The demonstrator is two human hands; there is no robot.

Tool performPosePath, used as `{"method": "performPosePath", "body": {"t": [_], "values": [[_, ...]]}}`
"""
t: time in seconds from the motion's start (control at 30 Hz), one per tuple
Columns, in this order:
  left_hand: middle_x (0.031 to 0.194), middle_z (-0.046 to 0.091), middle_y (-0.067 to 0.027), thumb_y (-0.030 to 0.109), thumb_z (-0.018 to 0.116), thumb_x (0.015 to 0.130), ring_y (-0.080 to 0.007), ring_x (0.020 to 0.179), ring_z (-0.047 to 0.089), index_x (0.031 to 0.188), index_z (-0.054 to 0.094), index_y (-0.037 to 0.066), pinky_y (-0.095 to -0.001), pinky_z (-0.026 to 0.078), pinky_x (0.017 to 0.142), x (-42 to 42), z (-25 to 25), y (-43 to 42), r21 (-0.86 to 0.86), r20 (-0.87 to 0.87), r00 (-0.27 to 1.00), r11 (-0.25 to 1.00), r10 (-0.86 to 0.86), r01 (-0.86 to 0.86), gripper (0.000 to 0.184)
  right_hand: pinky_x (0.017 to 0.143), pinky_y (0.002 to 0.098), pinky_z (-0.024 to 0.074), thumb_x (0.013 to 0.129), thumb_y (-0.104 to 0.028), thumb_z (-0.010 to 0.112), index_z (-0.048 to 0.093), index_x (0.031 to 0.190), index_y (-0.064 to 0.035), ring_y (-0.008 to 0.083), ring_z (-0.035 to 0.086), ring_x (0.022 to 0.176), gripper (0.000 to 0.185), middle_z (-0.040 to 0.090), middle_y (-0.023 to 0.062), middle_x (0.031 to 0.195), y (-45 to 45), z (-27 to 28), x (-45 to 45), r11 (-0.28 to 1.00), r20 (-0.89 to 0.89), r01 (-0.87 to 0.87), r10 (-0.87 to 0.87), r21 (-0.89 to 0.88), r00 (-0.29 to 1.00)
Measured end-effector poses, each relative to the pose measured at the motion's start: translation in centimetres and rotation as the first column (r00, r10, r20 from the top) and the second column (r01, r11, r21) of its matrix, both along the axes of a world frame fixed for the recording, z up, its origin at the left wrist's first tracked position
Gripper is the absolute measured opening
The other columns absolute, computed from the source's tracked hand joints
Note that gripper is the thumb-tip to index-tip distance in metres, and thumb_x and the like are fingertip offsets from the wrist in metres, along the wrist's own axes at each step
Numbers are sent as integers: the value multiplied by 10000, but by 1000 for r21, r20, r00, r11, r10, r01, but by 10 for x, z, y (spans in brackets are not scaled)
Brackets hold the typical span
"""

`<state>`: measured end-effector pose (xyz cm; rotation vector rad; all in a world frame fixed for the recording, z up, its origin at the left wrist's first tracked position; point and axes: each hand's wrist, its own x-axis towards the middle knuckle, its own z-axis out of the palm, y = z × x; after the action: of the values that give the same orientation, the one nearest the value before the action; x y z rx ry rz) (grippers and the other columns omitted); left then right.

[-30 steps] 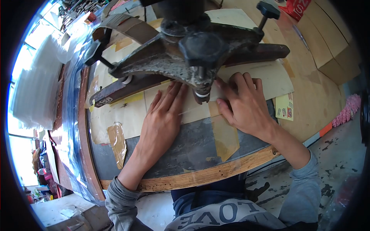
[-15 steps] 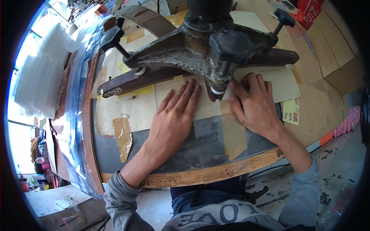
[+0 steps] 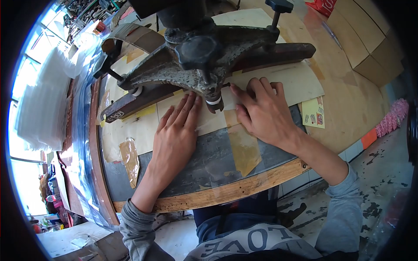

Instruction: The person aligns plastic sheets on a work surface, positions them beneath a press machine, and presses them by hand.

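Observation:
My left hand [image 3: 176, 137] lies flat, palm down, its fingers stretched over a pale card sheet [image 3: 146, 126] and pointing at the dark bar [image 3: 143, 100]. To the right of the metal press arm [image 3: 183, 74], my right hand [image 3: 265, 111] rests on the same sheet. Its thumb and index finger are apart and the other fingers are bent. The index fingertip is by a small dark piece [image 3: 226, 85] near the bar; whether it touches it I cannot make out. Neither hand visibly holds anything. Brown tape [image 3: 241, 148] runs from the sheet onto the grey board [image 3: 209, 161].
Black knobs [image 3: 198, 52] stick up from the press arm, close above my hands. Stacked clear plastic [image 3: 45, 100] stands at the left. A cardboard box [image 3: 374, 61], a pen [image 3: 332, 35] and a yellow printed card [image 3: 313, 113] are on the right. A wooden edge [image 3: 226, 191] borders the board.
The view has shifted, so the press, sheet and hands appear farther left. My right index finger now reaches out straighter beside the dark bar. My left hand stays flat on the sheet.

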<state>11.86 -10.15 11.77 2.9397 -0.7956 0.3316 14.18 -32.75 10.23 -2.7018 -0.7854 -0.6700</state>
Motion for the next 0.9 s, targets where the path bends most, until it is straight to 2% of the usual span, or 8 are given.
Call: {"method": "performPosePath", "body": {"t": [0.23, 0.53, 0.9], "values": [[1420, 440, -158, 2, 618, 748, -274, 1320, 422, 1387, 393, 5, -418, 355, 1079, 1, 0, 1, 17, -26, 1000, 1000, 0, 0, 678, 787, 397, 365, 815, -215, 610, 643, 1118, -4, 240, 494, 883, 370, 528, 104, 869, 0, -1, 0, 1000, -4, -3, 3, 18, 1000], [1424, 429, -168, -9, 564, 761, -295, 1323, 411, 1385, 389, 5, -431, 341, 1090, 3, -2, 2, -51, -26, 1000, 999, -9, 8, 649, 765, 398, 360, 813, -218, 601, 622, 1160, 13, 259, 494, 893, 418, 523, 139, 884, -1, -1, 0, 1000, -26, -10, 10, 21, 1000], [1419, 428, -172, 50, 533, 798, -302, 1308, 421, 1364, 406, 15, -436, 336, 1090, 6, -8, 7, -166, -6, 999, 985, -44, 42, 581, 761, 407, 364, 833, -234, 578, 601, 1211, -22, 282, 496, 908, 434, 528, 156, 895, -1, -2, 2, 1000, -22, -10, 9, -25, 1000]]}}
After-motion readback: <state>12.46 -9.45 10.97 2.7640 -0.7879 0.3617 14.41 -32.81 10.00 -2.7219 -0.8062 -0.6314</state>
